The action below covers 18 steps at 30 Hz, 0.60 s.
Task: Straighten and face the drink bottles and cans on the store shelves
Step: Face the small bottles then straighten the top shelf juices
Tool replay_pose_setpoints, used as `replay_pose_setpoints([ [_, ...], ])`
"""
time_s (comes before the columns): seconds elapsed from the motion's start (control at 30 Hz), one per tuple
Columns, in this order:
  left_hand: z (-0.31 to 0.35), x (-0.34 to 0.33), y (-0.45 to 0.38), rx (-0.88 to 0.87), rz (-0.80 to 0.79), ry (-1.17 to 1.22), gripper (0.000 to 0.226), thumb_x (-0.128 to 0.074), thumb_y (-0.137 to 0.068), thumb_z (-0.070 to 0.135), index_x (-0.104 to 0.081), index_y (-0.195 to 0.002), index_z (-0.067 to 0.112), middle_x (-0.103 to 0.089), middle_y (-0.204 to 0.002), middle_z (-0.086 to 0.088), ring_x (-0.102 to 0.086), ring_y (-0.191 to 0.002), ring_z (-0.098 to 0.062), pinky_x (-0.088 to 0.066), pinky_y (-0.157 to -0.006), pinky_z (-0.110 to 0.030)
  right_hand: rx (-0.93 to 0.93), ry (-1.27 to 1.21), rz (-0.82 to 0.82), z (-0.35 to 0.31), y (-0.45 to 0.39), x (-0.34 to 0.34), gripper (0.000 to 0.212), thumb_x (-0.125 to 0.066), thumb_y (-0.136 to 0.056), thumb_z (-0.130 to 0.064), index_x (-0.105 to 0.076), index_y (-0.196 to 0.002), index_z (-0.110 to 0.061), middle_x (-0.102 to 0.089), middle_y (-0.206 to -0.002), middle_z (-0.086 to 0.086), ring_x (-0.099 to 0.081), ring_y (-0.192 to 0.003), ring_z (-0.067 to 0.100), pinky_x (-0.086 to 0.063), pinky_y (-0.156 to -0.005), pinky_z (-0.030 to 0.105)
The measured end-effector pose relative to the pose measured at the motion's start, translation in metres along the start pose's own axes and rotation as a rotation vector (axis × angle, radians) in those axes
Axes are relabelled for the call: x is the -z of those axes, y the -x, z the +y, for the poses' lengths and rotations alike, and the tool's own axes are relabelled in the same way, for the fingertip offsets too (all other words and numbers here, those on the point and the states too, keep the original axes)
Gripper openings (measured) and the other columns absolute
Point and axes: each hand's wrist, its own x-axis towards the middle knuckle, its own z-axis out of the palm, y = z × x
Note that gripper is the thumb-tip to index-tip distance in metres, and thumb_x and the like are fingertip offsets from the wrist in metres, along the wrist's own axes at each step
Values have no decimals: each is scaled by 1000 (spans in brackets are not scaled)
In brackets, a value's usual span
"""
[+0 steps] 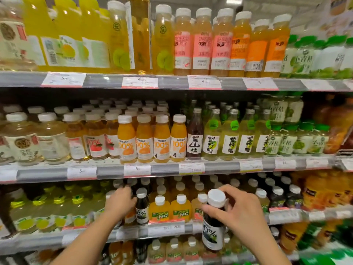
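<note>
My right hand (241, 207) grips a dark juice bottle (213, 234) with a white cap and a "100%" label, held in front of the third shelf, clear of the row. My left hand (121, 202) reaches into that shelf, fingers curled around a bottle that it mostly hides, next to another dark white-capped bottle (142, 206) standing at the front edge. To the right of that stand orange NFC juice bottles (180, 208).
Above, a shelf (162, 169) holds orange "100%" bottles (151, 139), pale green lemon bottles (228, 138) and clear ones at left. The top shelf carries tall yellow and orange bottles. More bottles fill a lower shelf (172, 251). Price tags line every shelf edge.
</note>
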Motion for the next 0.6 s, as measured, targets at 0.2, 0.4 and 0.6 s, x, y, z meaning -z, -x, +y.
replay_pose_setpoints([
  [0.2,-16,-26,3,-41,79,7,38,-54,-97,29,-46,-132,19,-47,-133,-10,-67,-101,-30,-56,-78,-39,4,97,-42,-17,-12,-36,57,-64,-56,-90,-63,-89,-44,-62,-66,-22,-56,-67,3,-42,-61,22],
  [0.4,-40,-34,25,-106,177,173,34,-63,-89,26,-50,-121,25,-46,-119,0,-66,-90,-28,-53,-67,-38,115,131,-187,-45,-27,-100,44,-70,-67,-79,-59,-91,-45,-61,-86,-27,-56,-79,-2,-37,-63,16],
  [0.6,-78,-7,70,-88,407,570,34,-74,-86,25,-61,-116,35,-51,-112,12,-60,-89,-17,-48,-69,-33,159,94,-257,-59,-37,-170,37,-77,-81,-54,-59,-106,-33,-54,-98,-13,-55,-78,5,-43,-70,27],
])
